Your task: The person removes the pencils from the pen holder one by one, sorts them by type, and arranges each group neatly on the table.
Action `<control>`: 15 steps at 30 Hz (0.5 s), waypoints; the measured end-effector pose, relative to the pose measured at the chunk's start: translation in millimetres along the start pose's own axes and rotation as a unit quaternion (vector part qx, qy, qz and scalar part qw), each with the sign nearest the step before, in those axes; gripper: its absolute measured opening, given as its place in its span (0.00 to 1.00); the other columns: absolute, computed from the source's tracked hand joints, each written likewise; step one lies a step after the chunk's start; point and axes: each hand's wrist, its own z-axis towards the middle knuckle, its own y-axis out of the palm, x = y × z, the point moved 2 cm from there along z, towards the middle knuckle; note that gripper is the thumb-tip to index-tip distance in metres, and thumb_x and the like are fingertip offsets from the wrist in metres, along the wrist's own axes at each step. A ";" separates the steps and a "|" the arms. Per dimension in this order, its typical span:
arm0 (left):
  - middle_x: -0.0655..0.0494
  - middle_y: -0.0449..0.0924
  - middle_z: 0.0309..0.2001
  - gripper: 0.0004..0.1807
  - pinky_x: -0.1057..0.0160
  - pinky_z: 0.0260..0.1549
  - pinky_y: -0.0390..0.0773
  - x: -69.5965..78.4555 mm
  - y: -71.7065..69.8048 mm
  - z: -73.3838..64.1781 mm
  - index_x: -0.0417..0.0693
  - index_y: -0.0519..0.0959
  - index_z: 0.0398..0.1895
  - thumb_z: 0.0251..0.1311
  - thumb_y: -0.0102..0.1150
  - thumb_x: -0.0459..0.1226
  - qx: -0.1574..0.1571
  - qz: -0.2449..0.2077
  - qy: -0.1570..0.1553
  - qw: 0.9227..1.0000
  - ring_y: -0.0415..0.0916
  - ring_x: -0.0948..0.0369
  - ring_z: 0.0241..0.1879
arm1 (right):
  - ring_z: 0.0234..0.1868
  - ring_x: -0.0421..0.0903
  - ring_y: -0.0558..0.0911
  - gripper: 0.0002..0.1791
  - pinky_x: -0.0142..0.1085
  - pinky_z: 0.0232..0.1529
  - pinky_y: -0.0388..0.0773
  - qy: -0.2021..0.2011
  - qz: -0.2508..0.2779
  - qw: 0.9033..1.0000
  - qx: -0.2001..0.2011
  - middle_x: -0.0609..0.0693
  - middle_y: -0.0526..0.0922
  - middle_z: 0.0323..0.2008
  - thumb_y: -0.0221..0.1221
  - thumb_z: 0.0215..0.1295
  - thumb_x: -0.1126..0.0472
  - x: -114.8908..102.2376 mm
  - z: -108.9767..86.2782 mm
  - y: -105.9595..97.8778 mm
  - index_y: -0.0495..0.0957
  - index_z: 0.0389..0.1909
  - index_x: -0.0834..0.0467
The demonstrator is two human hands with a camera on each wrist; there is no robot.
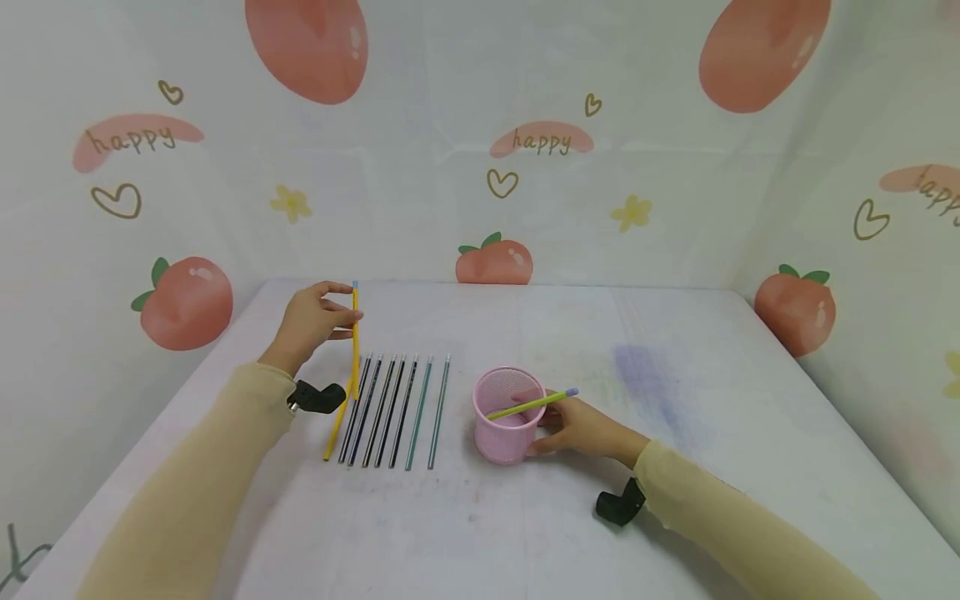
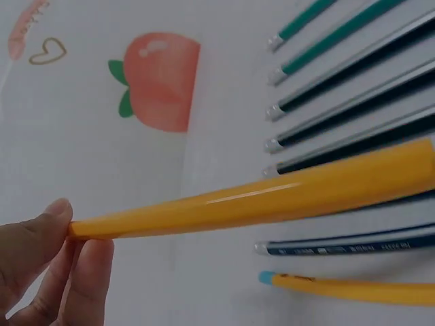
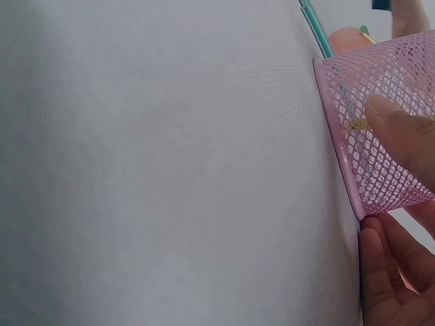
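My left hand pinches a yellow pencil near its blue-tipped upper end and holds it upright above the far end of a pencil row. In the left wrist view the thumb and fingertips meet on that pencil. Another yellow pencil lies at the row's left edge. With thumb and fingers around its side, my right hand holds a pink mesh pen holder standing on the table. A yellow-green pencil leans inside it, blue end over the right rim.
Dark pencils lie side by side left of the holder, with two green pencils nearest it. The white table has a bluish stain at right. Behind hangs a fruit-printed backdrop.
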 end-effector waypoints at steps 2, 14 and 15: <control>0.36 0.78 0.49 0.32 0.65 0.38 0.85 -8.7 -1.7 0.3 0.38 0.63 0.68 0.62 0.62 0.33 -0.013 0.018 -0.022 1.000 0.81 0.68 0.31 | 0.61 0.55 0.76 0.39 0.39 0.61 0.74 0.002 0.000 1.000 0.000 0.59 0.71 0.64 0.72 0.53 0.61 -0.3 0.1 0.2 0.68 0.66 0.61; 0.48 0.74 0.35 0.30 0.68 0.29 0.84 -56.6 -4.3 6.2 0.34 0.65 0.64 0.60 0.63 0.32 -0.099 0.110 -0.146 0.978 0.77 0.67 0.22 | 0.60 0.54 0.77 0.40 0.41 0.62 0.73 0.012 -0.005 1.000 0.001 0.57 0.74 0.62 0.72 0.52 0.60 -1.4 -0.4 0.6 0.67 0.67 0.59; 0.48 0.74 0.34 0.30 0.68 0.29 0.84 -58.8 -4.1 6.4 0.34 0.65 0.63 0.60 0.63 0.32 -0.103 0.114 -0.151 0.977 0.77 0.67 0.21 | 0.61 0.54 0.77 0.41 0.41 0.62 0.73 0.015 -0.004 1.000 0.001 0.56 0.74 0.62 0.72 0.52 0.60 -1.7 -0.4 0.5 0.67 0.68 0.59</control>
